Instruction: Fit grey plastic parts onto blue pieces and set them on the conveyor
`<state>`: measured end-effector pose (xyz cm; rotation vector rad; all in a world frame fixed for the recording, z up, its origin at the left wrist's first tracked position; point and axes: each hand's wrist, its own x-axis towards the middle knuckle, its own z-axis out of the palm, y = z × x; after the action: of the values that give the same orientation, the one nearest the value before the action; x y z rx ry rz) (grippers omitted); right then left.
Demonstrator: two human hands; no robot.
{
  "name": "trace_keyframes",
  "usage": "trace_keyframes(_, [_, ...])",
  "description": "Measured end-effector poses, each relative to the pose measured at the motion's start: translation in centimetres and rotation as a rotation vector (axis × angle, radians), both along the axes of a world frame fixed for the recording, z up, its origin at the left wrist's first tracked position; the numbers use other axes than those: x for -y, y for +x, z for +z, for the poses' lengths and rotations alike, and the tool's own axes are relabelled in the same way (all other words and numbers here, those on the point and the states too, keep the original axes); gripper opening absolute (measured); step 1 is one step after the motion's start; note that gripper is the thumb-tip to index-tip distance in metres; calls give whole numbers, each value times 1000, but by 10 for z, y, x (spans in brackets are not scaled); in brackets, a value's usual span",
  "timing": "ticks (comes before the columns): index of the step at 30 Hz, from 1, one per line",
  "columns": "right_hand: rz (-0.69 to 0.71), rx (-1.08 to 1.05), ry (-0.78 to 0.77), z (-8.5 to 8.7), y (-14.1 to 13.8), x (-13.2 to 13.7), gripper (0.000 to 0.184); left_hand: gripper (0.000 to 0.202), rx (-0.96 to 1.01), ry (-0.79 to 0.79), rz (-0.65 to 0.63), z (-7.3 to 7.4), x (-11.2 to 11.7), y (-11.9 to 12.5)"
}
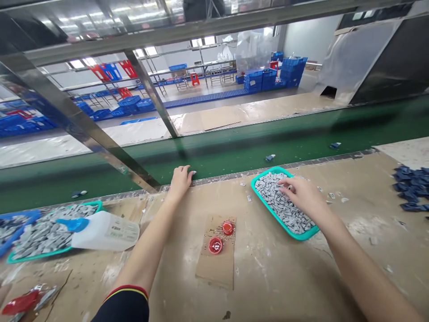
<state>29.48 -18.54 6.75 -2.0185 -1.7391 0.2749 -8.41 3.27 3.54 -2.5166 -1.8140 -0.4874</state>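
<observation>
My left hand (181, 181) is at the near edge of the green conveyor belt (221, 158), its fingers curled. A small pale-tipped piece (193, 172) shows at its fingertips, too small to name. Over a teal plastic tray (264, 211) of small grey plastic pieces (284, 206), my right hand (300, 192) reaches down, thumb and forefinger slightly apart near the heap. Between my arms, two small red caps (228, 228) holding shiny red contents sit on a cardboard piece (216, 270).
At left, a white bottle with a blue nozzle (107, 230) leans on another teal tray (50, 256) of grey pieces. Dark blue parts (412, 188) are heaped at right; several lie on the belt. A metal post (110, 152) rises on the left.
</observation>
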Motion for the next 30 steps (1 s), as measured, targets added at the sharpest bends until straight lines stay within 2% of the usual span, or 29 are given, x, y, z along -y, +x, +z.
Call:
trace_keyframes(4, [57, 129, -65, -8, -11, -27, 18, 27, -49, -42, -42, -4, 0, 3])
trace_keyframes(8, [23, 155, -66, -16, -19, -38, 14, 29, -41, -63, 48, -7, 0, -1])
trace_keyframes(12, [20, 150, -38, -21, -19, -36, 12, 32, 39, -79, 160, -1, 8, -8])
trace_keyframes(15, [-16, 36, 1, -19, -17, -30, 19, 32, 162, -97, 191, 9, 14, -9])
trace_keyframes(18, [-103, -301, 27, -10, -19, -18, 28, 28, 340, -125, 146, 18, 27, -1])
trace_keyframes(21, [-100, -762, 11, 3, -30, -2, 35, 21, 554, -184, 55, 21, 54, 16])
trace_keyframes(23, [-81, -957, -1, 11, -42, 11, 37, 21, 707, -252, -5, 21, 81, 27])
trace_keyframes(27, [12, -1076, -45, 14, -75, 33, 38, 33, 963, -415, -59, 25, 144, 31])
trace_keyframes(30, [115, -1095, -122, 3, -101, 44, 37, 34, 1188, -528, -1, 33, 186, 21])
